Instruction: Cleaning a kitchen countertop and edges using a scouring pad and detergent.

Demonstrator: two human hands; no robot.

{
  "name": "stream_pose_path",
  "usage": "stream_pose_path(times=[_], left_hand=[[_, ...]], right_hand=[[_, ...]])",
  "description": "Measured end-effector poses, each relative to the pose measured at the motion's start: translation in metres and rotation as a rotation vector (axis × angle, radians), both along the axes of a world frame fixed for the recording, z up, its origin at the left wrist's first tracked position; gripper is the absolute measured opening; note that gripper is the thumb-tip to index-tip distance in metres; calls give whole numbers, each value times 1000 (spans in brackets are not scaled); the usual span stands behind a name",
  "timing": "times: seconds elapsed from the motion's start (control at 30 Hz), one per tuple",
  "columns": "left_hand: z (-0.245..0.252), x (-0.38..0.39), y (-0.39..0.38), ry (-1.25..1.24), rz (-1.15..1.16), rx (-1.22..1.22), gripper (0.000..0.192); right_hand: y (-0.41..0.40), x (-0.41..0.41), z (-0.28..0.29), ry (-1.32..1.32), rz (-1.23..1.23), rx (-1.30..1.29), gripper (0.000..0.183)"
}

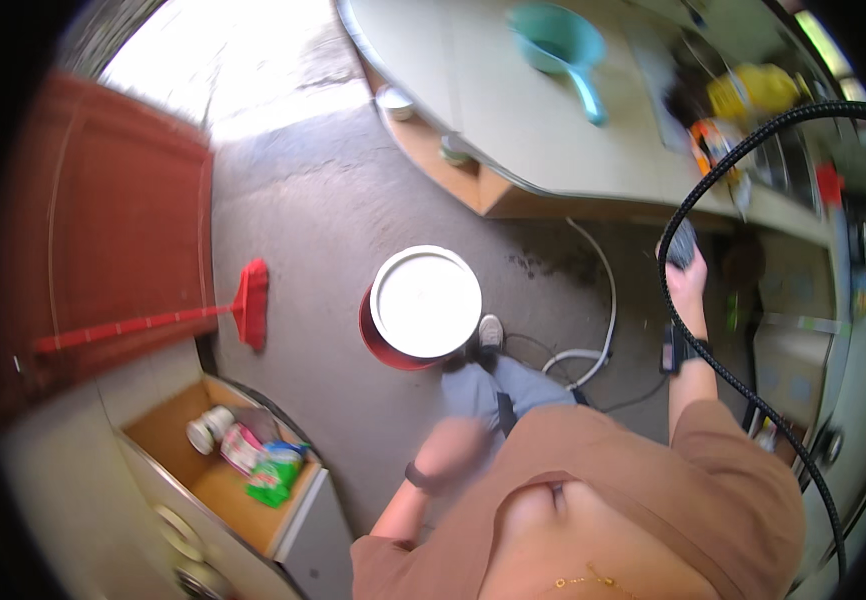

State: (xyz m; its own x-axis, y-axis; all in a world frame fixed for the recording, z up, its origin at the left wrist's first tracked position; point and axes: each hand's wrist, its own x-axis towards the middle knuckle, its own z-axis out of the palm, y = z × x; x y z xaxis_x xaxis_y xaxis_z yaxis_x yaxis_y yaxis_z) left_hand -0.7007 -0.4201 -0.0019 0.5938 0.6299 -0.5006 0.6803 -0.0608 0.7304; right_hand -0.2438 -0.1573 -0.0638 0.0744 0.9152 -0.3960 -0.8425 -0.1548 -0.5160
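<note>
My right hand [686, 279] reaches out at the right, beside the counter's edge. In it is a rounded dark grey object [680, 246], too blurred to name surely. My left hand [457, 448] hangs low in front of my body, blurred by motion. Its fingers cannot be made out, and no held thing shows there. Before my feet stands a red bucket [384, 351], mostly hidden beneath a white round lid or container [425, 301]. A black braided cable [667, 270] crosses the view in front of my right forearm.
A teal dipper [555, 41] rests on the pale counter [478, 82]; a yellow bottle [752, 91] stands farther right. A white hose [611, 300] curves over the floor. At left, a red broom [253, 304] leans near a red door [125, 217]. An open cabinet shelf [215, 502] holds packets.
</note>
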Motion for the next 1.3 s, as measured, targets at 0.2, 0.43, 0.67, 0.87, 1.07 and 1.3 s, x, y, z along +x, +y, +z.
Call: stream_pose_path(times=[0.2,0.43,0.67,0.87,1.07,1.3], left_hand=[[-26,-20,53,257,-32,297,19],[28,58,235,103,58,786,33],[-28,87,396,155,-94,1000,23],[-57,63,426,89,-160,1019,19],[-59,65,424,128,-218,1084,16],[-64,58,435,127,-342,1208,13]], right_hand=[[-4,-30,-10,-163,-256,57,24],[-5,-84,-30,-404,-576,106,24],[-1,-160,-60,-840,-606,3,26],[20,-242,-51,-1110,-747,150,21],[47,-266,-41,-1092,-872,12,18],[61,-245,-27,-866,-1013,-201,19]])
